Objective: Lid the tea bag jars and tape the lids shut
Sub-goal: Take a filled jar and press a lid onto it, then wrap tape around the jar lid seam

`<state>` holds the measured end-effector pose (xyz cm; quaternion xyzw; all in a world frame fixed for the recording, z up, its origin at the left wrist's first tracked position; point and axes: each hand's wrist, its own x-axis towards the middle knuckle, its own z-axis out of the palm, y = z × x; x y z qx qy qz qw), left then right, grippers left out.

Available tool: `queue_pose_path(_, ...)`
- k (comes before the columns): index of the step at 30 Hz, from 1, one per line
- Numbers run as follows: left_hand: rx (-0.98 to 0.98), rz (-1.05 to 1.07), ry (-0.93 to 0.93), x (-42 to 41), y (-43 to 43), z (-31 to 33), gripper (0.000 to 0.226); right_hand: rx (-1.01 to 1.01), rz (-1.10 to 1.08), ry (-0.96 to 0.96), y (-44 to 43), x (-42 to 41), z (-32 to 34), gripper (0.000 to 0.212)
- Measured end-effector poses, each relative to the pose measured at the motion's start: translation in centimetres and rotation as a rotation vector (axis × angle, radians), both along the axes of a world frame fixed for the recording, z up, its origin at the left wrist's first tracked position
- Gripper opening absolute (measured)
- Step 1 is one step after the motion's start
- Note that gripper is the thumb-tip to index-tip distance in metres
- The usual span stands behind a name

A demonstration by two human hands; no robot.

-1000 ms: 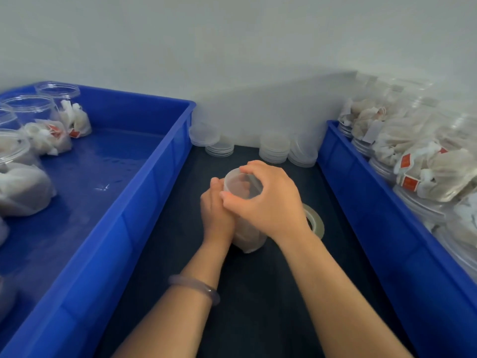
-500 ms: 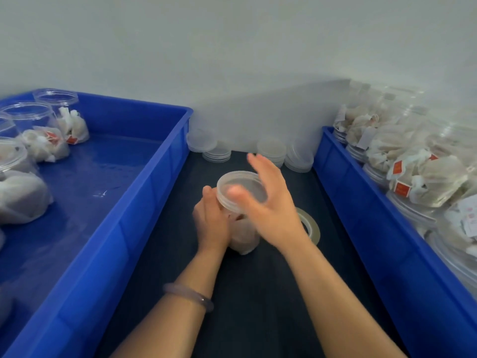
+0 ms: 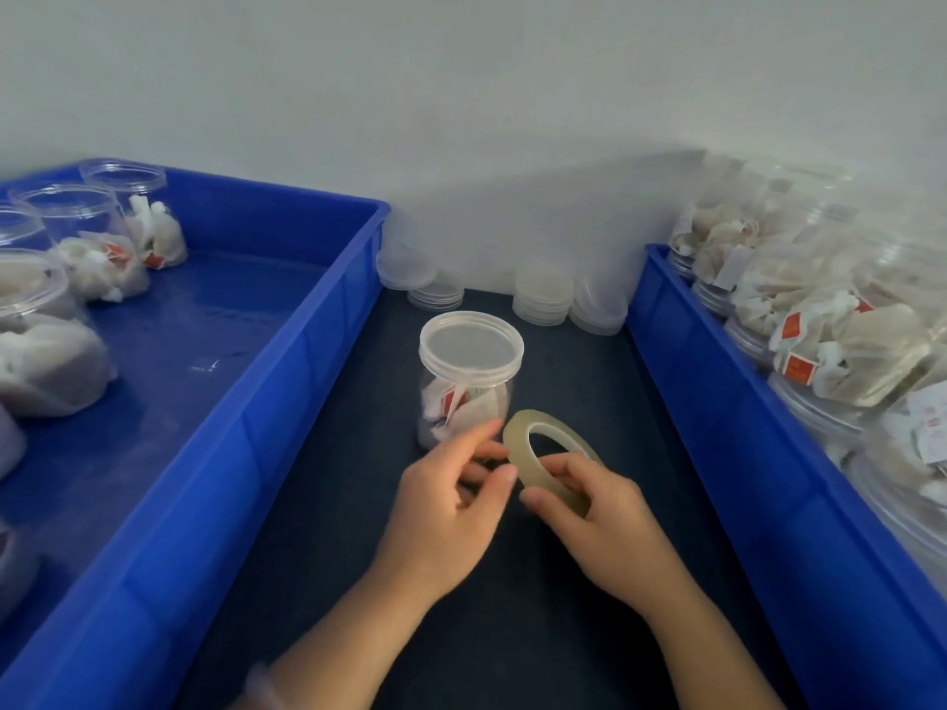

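Observation:
A clear jar (image 3: 464,397) with tea bags inside stands on the dark mat, a translucent lid (image 3: 470,345) sitting on top. Just in front of it, my right hand (image 3: 599,515) grips a roll of clear tape (image 3: 533,458), held on edge above the mat. My left hand (image 3: 451,499) is at the roll's left side, its fingertips touching the roll's outer face. Neither hand touches the jar.
Stacks of spare lids (image 3: 543,299) line the wall behind the jar. A blue bin (image 3: 256,402) on the left holds several jars with tea bags. A second blue bin (image 3: 743,443) on the right is packed with jars lying on their sides.
Both hands let go of the lidded jar and drew back toward me. My right hand picked the tape roll up from the mat beside the jar, and my left hand came to it.

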<state>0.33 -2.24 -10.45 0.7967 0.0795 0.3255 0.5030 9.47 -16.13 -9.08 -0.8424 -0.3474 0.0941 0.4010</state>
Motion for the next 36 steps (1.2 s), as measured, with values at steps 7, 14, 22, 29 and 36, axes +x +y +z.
queue_pose_path(7, 0.215, -0.052, 0.005, 0.1, -0.1, 0.7, 0.055, 0.264, 0.149, 0.172, 0.0, -1.2, 1.0, 0.053)
queue_pose_path(14, 0.195, 0.106, -0.06, -0.1, -0.2, 0.8, 0.033, 0.169, 0.096, 0.154, 0.2, -1.6, 0.2, 0.051)
queue_pose_path(22, 0.191, 0.121, -0.057, 0.0, 0.5, 0.7, 0.007, 0.158, 0.121, 0.012, 0.2, -1.6, -0.2, 0.041)
queue_pose_path(29, 0.082, 0.003, 0.137, 0.1, 0.6, 0.4, 0.005, 0.173, 0.104, -0.03, 0.3, -1.5, -0.1, 0.043)
queue_pose_path(36, -0.141, -0.041, 0.082, -0.1, 1.1, 0.7, 0.014, 0.194, 0.098, -0.047, 0.2, -1.4, -0.7, 0.035)
